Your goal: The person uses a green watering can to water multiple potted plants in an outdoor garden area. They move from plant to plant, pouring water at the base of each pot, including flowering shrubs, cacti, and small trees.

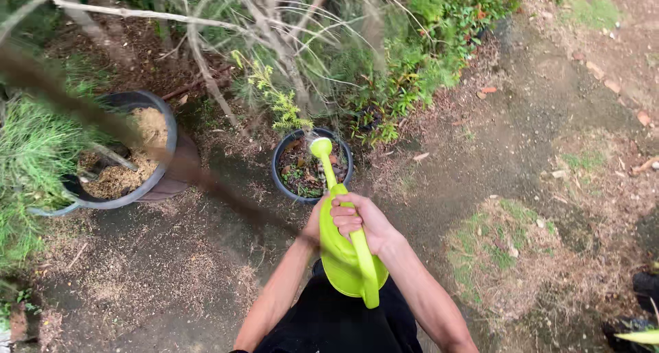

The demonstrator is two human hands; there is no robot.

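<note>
A lime-green watering can (343, 257) is held in front of me, its long spout and round rose (320, 147) reaching out over a small black pot (283, 181) with soil and dead leaves. My right hand (364, 222) is closed around the can's handle from above. My left hand (314, 224) supports the can's left side and is mostly hidden behind it. A thin yellow-green plant (274, 99) rises at the pot's far rim.
A large dark tub (161, 167) with dry soil stands on the left beside tall grass. Bare branches and green shrubs crowd the top. A blurred brown branch crosses the left. Dirt ground with grass tufts (508, 243) lies on the right.
</note>
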